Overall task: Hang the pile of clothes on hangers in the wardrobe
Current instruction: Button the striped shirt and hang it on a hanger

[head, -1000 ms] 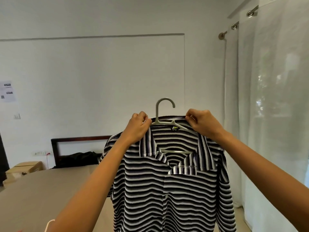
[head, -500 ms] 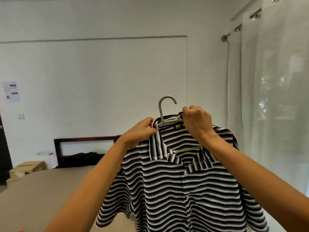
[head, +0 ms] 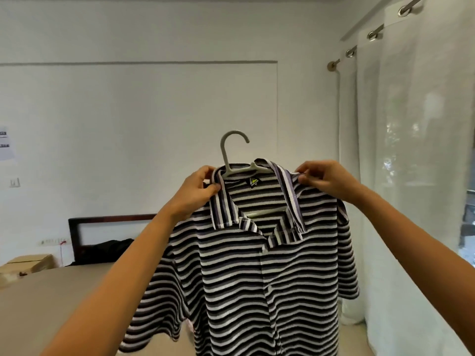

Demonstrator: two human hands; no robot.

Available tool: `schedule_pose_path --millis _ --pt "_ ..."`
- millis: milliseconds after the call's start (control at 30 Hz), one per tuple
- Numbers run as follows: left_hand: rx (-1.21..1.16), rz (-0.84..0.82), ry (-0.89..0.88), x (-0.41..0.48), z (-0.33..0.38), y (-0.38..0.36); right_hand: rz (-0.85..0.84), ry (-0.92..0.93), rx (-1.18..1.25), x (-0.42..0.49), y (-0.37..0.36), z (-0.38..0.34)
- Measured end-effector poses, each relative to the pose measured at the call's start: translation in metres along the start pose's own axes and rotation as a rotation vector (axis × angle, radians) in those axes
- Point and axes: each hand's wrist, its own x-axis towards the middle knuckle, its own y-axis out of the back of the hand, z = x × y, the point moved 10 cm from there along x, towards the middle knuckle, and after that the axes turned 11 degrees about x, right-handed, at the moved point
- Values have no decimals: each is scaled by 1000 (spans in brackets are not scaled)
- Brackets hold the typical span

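Both hands, left hand [head: 199,190] and right hand [head: 325,179], pinch the striped shirt [head: 257,265] collar on its hanger [head: 232,156]; hanging in the wardrobe remains.

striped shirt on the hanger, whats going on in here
A person is holding a striped shirt up in front of them, draped on a grey hanger. The left hand pinches the collar on its side, and the right hand pinches the fabric at the other shoulder, seemingly settling the shirt on the hanger. The hook stands free above the collar, not hung on anything. A bed lies behind; no wardrobe is in view.
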Motion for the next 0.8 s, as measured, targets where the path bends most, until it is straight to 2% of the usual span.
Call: schedule_pose_path --millis 133,233,367,500,600,800 --pt "326 87 -189 -1 14 20 297 113 -216 -4 22 -10" --pt "463 102 -246 -8 2 36 379 99 -219 -10 37 -8" --pt "463 -10 -136 -13 -21 31 419 73 -230 -10 34 -8" --pt "444 -16 -115 -12 -11 25 463 44 -241 -10 34 -4" --pt "306 -78 -87 -9 5 24 487 43 -225 -12 36 -2" --pt "374 37 -233 5 39 32 512 64 -81 -13 38 0"
